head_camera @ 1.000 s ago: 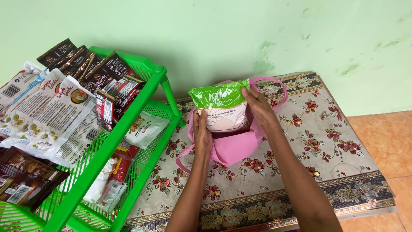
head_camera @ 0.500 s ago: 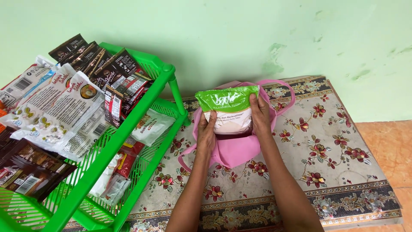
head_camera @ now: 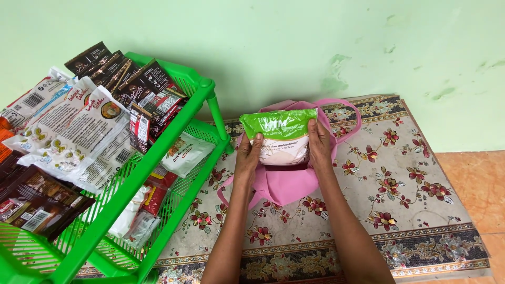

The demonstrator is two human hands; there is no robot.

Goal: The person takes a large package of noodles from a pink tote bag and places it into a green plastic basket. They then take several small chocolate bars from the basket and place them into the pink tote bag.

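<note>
Fingers of both hands are closed on a green-and-white packet (head_camera: pixel 279 135), which is held upright over the open mouth of a pink bag (head_camera: pixel 286 184). Its left edge is gripped by the left hand (head_camera: pixel 248 156), its right edge by the right hand (head_camera: pixel 319 143). The bag is set on a floral mat (head_camera: pixel 400 200), beside a green rack (head_camera: pixel 158 158) filled with sachets (head_camera: pixel 79 126).

A packet (head_camera: pixel 279 135) sits in the mouth of a bag (head_camera: pixel 286 184) on a mat (head_camera: pixel 400 210), a hand at each side; a rack (head_camera: pixel 158 158) of sachets (head_camera: pixel 79 131) stands left
</note>
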